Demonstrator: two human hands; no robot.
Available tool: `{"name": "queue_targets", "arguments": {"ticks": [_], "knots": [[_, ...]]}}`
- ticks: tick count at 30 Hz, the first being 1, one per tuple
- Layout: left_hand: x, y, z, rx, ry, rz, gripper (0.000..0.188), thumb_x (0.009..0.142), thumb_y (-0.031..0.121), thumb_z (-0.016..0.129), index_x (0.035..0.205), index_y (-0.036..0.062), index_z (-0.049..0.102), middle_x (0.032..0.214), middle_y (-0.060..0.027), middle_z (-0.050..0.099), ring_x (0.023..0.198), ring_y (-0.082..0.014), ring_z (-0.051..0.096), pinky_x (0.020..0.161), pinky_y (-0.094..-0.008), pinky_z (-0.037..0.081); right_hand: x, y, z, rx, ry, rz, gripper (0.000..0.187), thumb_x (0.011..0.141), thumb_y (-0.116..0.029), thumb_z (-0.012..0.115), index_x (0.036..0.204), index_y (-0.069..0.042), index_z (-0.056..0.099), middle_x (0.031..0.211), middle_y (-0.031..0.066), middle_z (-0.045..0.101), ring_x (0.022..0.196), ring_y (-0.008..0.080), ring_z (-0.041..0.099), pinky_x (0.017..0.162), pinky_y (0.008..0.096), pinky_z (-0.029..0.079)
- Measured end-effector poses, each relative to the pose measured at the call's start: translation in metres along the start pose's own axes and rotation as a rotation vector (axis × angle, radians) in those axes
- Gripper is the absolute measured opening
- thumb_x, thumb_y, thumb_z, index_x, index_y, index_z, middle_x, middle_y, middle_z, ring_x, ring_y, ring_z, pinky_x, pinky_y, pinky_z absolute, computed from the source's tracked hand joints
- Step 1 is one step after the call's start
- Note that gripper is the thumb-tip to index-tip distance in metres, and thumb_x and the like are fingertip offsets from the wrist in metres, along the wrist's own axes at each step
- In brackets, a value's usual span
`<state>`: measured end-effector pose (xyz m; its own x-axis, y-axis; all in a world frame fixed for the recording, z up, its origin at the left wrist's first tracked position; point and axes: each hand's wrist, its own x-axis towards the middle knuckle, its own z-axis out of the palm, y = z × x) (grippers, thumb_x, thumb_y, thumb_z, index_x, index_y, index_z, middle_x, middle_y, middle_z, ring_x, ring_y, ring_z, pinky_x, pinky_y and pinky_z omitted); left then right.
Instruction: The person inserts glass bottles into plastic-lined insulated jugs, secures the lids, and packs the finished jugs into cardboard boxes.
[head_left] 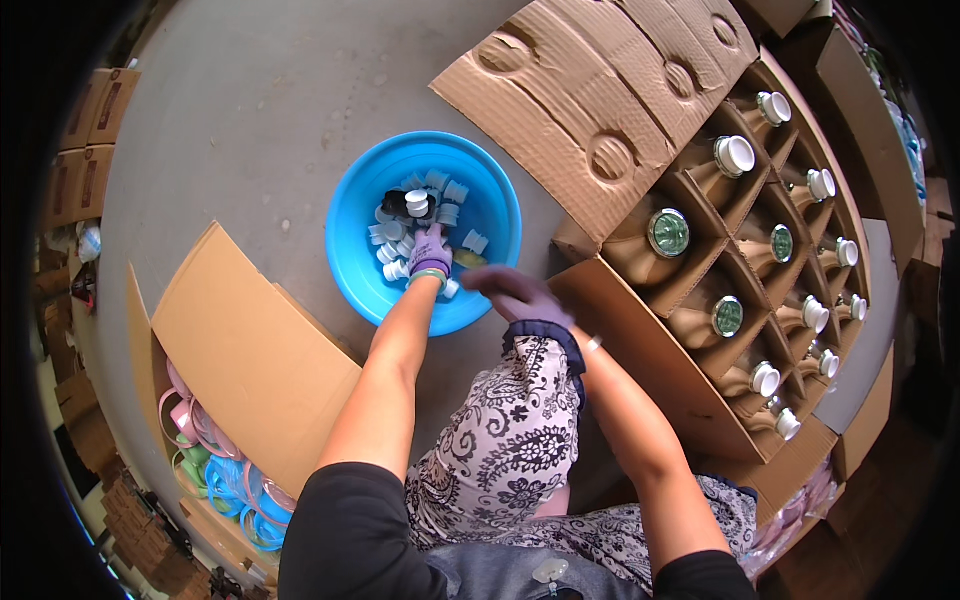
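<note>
My left hand (430, 252), in a purple glove, reaches into a round blue basin (345, 250). Its fingers are among white plastic stoppers (388, 233), and whether they grip one is hidden. A dark object (398, 205) lies in the basin just beyond the fingertips, with a white stopper (416, 204) over it. Over the basin's near right rim, my right hand (518, 297), also gloved, is smeared by motion. To its right a divided carton (650, 350) holds upright bottles. Several bottles wear white stoppers (735, 156); three show bare greenish mouths (669, 233).
The carton's flap (560, 90) spreads toward the basin. At left, another box (250, 370) with a raised flap contains pink, green and blue plastic loops (240, 490). Stacked cartons (85, 170) stand at far left. Patterned fabric (500, 430) covers my legs close to the basin.
</note>
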<state>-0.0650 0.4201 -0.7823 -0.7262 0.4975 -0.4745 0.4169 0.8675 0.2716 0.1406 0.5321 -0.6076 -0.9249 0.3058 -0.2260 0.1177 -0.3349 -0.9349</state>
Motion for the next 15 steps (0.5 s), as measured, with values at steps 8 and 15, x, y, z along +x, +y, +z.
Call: {"name": "queue_targets", "arguments": {"ticks": [8,15], "knots": [[-0.023,-0.016,-0.115,-0.17,-0.079,0.148,0.07,0.075,0.024,0.076,0.134,-0.0007,0.049,0.124,-0.0202,0.061,0.114,-0.0298,0.06,0.097,-0.0393,0.049,0.13,0.122,0.016,-1.557,-0.289,0.347,0.047,0.088,-0.03,0.06,0.135,-0.02,0.057,0.149,0.0064,0.041,0.139,0.0354,0.034,0.103,0.0546,0.038],[-0.121,0.051,-0.23,-0.967,-0.32,0.066,0.051,0.083,0.01,0.073,0.122,-0.0019,0.043,0.105,-0.0145,0.062,0.072,-0.0192,0.068,0.06,-0.0299,0.057,0.114,0.108,0.007,-1.737,-0.393,0.388,0.038,0.092,-0.025,0.058,0.125,-0.01,0.066,0.134,0.0104,0.058,0.125,0.0306,0.052,0.096,0.0467,0.044]]}}
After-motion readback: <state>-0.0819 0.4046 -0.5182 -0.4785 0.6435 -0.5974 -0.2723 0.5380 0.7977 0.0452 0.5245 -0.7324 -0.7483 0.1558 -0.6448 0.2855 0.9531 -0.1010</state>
